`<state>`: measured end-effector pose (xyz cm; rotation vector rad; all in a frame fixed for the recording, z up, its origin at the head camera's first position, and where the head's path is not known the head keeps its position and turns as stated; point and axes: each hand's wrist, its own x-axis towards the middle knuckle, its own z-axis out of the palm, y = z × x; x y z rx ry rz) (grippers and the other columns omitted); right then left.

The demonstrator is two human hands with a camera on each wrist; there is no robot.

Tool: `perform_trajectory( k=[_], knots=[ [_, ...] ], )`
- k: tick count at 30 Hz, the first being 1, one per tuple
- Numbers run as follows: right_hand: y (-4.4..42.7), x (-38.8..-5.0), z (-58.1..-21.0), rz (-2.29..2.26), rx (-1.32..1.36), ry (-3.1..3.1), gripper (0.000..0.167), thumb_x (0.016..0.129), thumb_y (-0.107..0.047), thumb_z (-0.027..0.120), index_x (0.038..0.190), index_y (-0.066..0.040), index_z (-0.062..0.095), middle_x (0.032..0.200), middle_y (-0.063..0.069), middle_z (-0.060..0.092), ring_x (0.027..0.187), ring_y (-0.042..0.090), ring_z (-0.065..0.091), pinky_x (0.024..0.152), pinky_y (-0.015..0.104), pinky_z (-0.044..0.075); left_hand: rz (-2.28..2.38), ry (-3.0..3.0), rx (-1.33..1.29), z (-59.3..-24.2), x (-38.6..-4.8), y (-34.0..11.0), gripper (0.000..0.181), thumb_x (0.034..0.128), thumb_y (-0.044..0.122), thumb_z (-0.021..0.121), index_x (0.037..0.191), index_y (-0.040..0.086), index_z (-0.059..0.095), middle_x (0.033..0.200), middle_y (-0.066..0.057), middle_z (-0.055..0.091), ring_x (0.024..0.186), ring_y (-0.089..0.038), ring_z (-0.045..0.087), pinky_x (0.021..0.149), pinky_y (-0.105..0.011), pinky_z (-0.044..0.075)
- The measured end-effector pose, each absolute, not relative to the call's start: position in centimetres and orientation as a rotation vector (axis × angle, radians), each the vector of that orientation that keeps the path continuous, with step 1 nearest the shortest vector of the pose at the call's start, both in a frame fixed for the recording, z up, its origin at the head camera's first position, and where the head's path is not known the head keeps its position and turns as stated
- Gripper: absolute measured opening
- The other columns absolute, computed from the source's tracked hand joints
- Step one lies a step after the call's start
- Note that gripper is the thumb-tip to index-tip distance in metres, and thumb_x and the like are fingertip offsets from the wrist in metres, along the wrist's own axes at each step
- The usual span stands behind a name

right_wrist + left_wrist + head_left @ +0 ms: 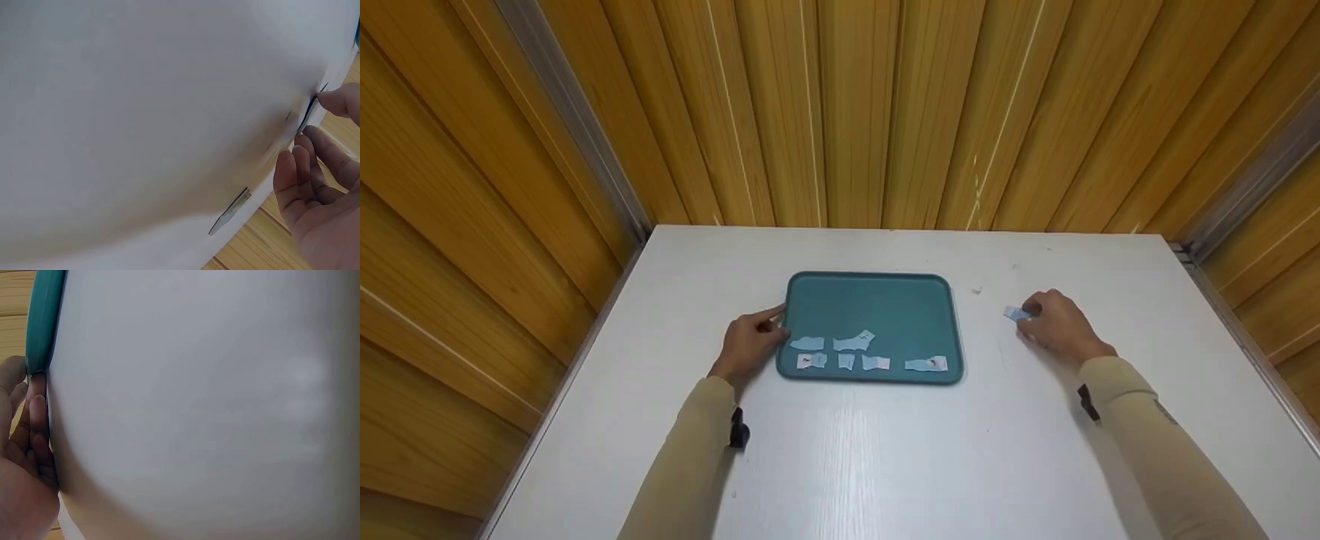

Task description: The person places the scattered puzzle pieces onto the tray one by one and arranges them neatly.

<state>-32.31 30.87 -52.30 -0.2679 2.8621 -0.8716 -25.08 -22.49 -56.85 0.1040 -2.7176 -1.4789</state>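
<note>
A green tray (pixel 877 304) lies on the white table. My left hand (pixel 748 345) holds its left edge, and in the left wrist view the fingers (pixel 38 413) reach the tray rim (pixel 45 320) at its corner. To the right of the tray, my right hand (pixel 1057 324) pinches a torn light-blue paper piece (pixel 1012 313) at the tabletop. The right wrist view shows this piece (pixel 307 115) edge-on between thumb and fingertips. Torn blue and pinkish paper pieces lie in two rows on the tray's near half, among them a long piece (pixel 853 343) and one near the right (pixel 926 364).
Another thin torn piece (pixel 230 212) lies on the table near the right hand in the right wrist view. A small scrap (pixel 976 290) sits beside the tray's right edge. Wood-patterned panels (pixel 855 112) stand behind the white table (pixel 885 457) and along its sides.
</note>
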Motion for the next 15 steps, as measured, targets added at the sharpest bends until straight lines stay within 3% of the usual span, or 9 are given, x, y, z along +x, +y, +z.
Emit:
perform_trajectory(
  k=[8,15],
  knots=[
    [30.2,-32.0,-52.6,-0.870,-0.318,2.868,0.044,0.099,-0.016,0.069,0.132,0.012,0.061,0.124,0.025,0.056,0.113,0.040,0.057,0.104,0.058,0.045,-1.482,-2.723,0.114,-56.8,-25.2,-22.5,0.052,0.0973,0.015,0.076,0.148,0.017,0.064,0.096,-0.005,0.064,0.092,-0.022,0.055,0.083,-0.037,0.046],
    [28.9,-31.8,-52.3,-0.873,-0.407,2.892,0.042,0.097,-0.017,0.070,0.128,0.011,0.065,0.117,0.021,0.059,0.106,0.035,0.058,0.096,0.054,0.048,-1.517,-2.717,0.134,-56.9,-25.2,-22.5,0.052,0.0974,0.015,0.076,0.148,0.018,0.064,0.097,-0.006,0.063,0.093,-0.022,0.055,0.084,-0.036,0.045]
  ],
)
